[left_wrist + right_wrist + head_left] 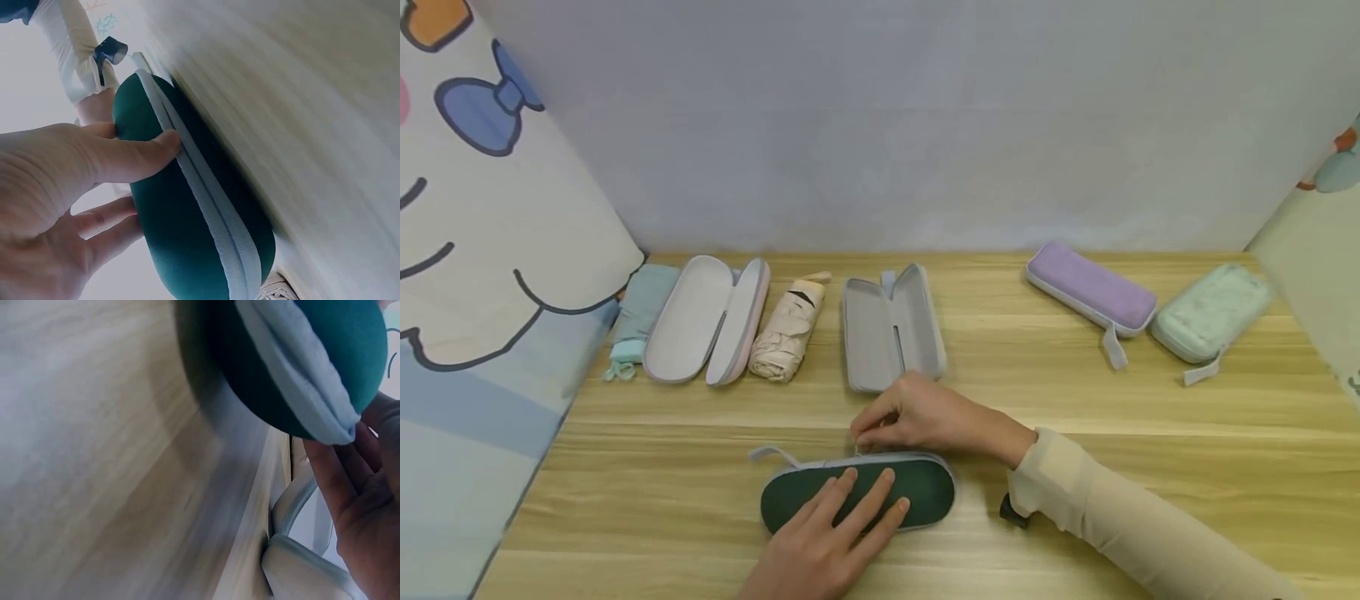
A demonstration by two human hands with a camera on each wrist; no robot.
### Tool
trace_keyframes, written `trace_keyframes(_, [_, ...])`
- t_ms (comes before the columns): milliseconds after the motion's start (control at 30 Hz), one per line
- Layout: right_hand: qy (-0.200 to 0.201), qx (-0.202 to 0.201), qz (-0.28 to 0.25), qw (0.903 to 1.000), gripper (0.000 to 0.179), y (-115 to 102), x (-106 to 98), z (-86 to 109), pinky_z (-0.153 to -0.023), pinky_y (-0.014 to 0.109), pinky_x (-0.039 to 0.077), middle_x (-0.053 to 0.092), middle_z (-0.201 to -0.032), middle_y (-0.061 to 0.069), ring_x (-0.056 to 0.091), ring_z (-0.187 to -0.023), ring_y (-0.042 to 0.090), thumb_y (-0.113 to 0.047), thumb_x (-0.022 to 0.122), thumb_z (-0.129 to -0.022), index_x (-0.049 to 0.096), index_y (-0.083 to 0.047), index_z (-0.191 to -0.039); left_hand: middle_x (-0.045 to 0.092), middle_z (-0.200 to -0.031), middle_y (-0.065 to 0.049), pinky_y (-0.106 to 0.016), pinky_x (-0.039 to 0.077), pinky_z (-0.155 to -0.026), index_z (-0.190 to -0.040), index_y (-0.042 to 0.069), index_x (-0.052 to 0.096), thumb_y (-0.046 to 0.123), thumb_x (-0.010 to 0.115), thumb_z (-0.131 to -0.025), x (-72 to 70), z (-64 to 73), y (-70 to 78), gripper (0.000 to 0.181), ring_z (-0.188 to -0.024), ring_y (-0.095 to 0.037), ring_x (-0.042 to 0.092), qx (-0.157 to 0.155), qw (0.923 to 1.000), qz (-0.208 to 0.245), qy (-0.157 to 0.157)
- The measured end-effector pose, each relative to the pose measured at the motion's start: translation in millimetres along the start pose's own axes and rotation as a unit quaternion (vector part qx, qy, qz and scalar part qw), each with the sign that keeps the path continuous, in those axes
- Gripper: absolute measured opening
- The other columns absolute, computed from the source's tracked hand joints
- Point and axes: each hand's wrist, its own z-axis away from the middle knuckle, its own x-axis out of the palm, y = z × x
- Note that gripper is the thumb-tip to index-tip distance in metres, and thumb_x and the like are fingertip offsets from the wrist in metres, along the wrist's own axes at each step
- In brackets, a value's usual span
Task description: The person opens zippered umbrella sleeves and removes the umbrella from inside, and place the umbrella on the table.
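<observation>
A dark green zip-up glasses case [925,487] with a pale zipper band lies near the front of the wooden table. My left hand [820,542] holds it, fingers spread over its top. In the left wrist view, the thumb [153,155] lies against the pale zipper band [206,194] on the near side. My right hand [925,417] pinches the small zipper pull at the far side of the case, mostly hidden by the fingers. A pale fabric loop [775,453] sticks out from the case's left end.
Behind stand an open white-lined case [688,321], a rolled beige umbrella [788,329], an open grey case [871,337] and a teal pouch [643,308]. Far right lie a purple case [1090,287] and a mint case [1213,312]. A small dark object [1013,511] is near the right sleeve.
</observation>
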Motion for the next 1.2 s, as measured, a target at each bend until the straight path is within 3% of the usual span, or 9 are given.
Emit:
trace_keyframes(167, [-0.008, -0.011, 0.015, 0.9998, 0.015, -2.6, 1.6, -7.2, -0.069, 0.016, 0.056, 0.082, -0.1, -0.005, 0.071, -0.081, -0.006, -0.021, 0.076, -0.096, 0.084, -0.014, -0.107, 0.068, -0.14, -0.006, -0.034, 0.063, -0.081, -0.133, 0.021, 0.071, 0.052, 0.029, -0.112, -0.1, 2.2, 1.3, 0.056, -0.11, -0.029, 0.073, -0.006, 1.0, 0.007, 0.001])
trace_keyframes(333, [-0.013, -0.013, 0.018, 0.9997, 0.014, -5.6, 2.9, -13.0, -0.076, 0.016, 0.057, 0.082, -0.103, -0.006, 0.071, -0.087, -0.006, -0.02, 0.076, -0.096, 0.084, -0.015, -0.106, 0.068, -0.141, -0.004, -0.033, 0.063, -0.082, -0.134, 0.023, 0.07, 0.058, 0.029, -0.11, 1.1, 3.5, 2.0, 0.06, -0.111, -0.028, 0.072, -0.013, 0.9998, 0.014, -0.005])
trace_keyframes(567, [-0.018, -0.038, 0.035, 0.9985, 0.012, -8.3, 3.9, -21.1, -0.078, 0.015, 0.056, 0.081, -0.103, -0.007, 0.071, -0.091, -0.005, -0.018, 0.075, -0.097, 0.084, -0.016, -0.104, 0.069, -0.139, -0.003, -0.033, 0.063, -0.081, -0.132, 0.024, 0.072, 0.044, 0.03, -0.114, 2.2, 1.7, 2.3, 0.05, -0.11, -0.027, 0.073, -0.01, 0.9999, 0.002, 0.011])
trace_keyframes(767, [-0.018, -0.064, 0.053, 0.9964, 0.012, -10.4, 5.1, -27.7, -0.08, 0.014, 0.055, 0.081, -0.101, -0.005, 0.072, -0.091, -0.002, -0.016, 0.074, -0.097, 0.084, -0.015, -0.103, 0.069, -0.139, -0.002, -0.032, 0.063, -0.082, -0.132, 0.025, 0.072, 0.031, 0.025, -0.116, 0.5, 1.0, 2.0, 0.05, -0.11, -0.025, 0.073, -0.021, 0.9998, 0.005, -0.002])
trace_keyframes(1033, [-0.015, -0.038, 0.033, 0.9986, 0.014, -8.9, 7.8, -24.5, -0.078, 0.014, 0.055, 0.082, -0.105, -0.004, 0.072, -0.093, -0.003, -0.016, 0.074, -0.097, 0.084, -0.013, -0.108, 0.07, -0.137, 0.001, -0.031, 0.062, -0.076, -0.131, 0.028, 0.071, 0.026, 0.017, -0.117, -0.7, -0.5, 0.9, 0.056, -0.109, -0.022, 0.073, -0.032, 0.9993, 0.006, -0.02])
trace_keyframes(1200, [-0.004, -0.026, 0.026, 0.9993, 0.015, -6.0, 12.6, -20.7, -0.077, 0.014, 0.055, 0.082, -0.106, -0.002, 0.073, -0.092, -0.003, -0.018, 0.075, -0.096, 0.083, -0.013, -0.109, 0.069, -0.137, 0.001, -0.031, 0.061, -0.076, -0.131, 0.029, 0.071, 0.03, 0.02, -0.116, -2.2, -2.6, 0.6, 0.053, -0.109, -0.021, 0.072, -0.04, 0.9985, 0.02, -0.032])
